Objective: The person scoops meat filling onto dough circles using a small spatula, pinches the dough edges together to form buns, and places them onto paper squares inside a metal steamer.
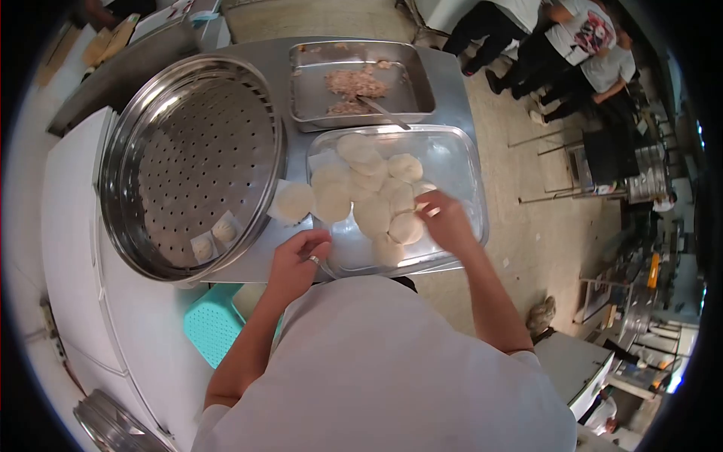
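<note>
Several flat round dough wrappers [373, 215] lie overlapping in a shallow metal tray [463, 162]. My right hand [448, 222] reaches in from the right, its thumb and fingers pinched at the edge of a wrapper in the pile. Near the tray's lower left corner is my left hand [292, 264], with a ring on one finger; its fingers are loosely bent and nothing shows in them. Just above that hand, a single dough wrapper [294, 202] rests on a paper square on the table beside the tray.
A large round perforated steamer [203, 151] stands at left, holding two pleated buns [224, 230] on paper squares. Behind the tray, a deep metal pan [301, 83] holds minced filling [354, 83] and a utensil [384, 113]. A turquoise stool [215, 324] is below. Several people stand at upper right.
</note>
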Tool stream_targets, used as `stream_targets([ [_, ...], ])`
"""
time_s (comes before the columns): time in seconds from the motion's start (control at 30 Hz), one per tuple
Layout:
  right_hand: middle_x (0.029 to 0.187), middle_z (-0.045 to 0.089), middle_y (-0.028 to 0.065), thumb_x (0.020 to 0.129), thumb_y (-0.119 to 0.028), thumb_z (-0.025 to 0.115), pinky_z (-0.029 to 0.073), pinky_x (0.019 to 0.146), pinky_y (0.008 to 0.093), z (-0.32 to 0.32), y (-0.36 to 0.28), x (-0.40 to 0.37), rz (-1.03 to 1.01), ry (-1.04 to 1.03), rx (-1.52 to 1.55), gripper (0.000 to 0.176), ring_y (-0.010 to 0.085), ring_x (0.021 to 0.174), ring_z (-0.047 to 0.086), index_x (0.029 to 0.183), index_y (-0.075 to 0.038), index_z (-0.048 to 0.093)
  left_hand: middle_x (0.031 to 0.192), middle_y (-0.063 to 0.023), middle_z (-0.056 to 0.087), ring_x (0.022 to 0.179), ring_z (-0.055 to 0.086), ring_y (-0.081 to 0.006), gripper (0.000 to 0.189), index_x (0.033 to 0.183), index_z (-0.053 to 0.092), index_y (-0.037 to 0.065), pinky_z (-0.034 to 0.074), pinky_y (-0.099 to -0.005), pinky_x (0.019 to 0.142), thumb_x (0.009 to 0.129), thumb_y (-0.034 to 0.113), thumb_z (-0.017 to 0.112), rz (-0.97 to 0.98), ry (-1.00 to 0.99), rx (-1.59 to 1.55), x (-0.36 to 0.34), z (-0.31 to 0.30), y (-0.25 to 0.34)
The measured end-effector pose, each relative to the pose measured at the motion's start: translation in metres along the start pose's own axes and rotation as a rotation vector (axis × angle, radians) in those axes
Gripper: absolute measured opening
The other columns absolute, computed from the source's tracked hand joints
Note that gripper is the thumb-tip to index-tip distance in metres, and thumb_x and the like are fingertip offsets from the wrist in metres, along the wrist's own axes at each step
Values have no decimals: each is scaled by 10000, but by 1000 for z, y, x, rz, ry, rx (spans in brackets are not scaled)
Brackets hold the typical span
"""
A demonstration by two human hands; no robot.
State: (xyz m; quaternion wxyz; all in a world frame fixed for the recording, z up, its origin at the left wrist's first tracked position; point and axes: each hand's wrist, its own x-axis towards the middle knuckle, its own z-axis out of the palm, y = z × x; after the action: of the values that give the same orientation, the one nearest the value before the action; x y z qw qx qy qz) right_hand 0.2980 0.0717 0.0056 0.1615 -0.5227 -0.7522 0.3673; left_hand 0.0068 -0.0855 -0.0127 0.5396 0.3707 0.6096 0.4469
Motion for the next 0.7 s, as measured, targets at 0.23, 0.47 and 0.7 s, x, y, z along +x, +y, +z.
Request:
stream_targets([
  [0.23, 1077, 675, 106, 802, -83, 767, 539, 852, 433, 53, 35, -37, -224, 72, -449, 247, 323, 1034, 619, 1038, -77, 695, 1103, -51, 709, 1016, 648, -116, 241, 1215, 664, -17, 506, -269, 908, 981, -11, 604, 12, -133, 4, 29, 46, 9],
  [0.47, 970, 692, 94, 796, -63, 780, 550, 752, 426, 49, 61, -44, -381, 362, -278, 203, 327, 879, 644, 978, -84, 691, 1062, -18, 708, 1001, 626, -100, 192, 1192, 672, -5, 492, -263, 902, 1027, 81, 626, -1, -170, 2, 36, 60, -9],
  [0.7, 856, 678, 34, 927, -57, 706, 499, 654, 269, 1, -1, -41, 128, -23, 387, 86, 112, 749, 620, 983, -17, 655, 1140, -105, 721, 1079, 679, -185, 246, 1235, 647, -40, 543, -330, 949, 1005, 48, 631, -113, -148, -146, 38, 60, 0],
])
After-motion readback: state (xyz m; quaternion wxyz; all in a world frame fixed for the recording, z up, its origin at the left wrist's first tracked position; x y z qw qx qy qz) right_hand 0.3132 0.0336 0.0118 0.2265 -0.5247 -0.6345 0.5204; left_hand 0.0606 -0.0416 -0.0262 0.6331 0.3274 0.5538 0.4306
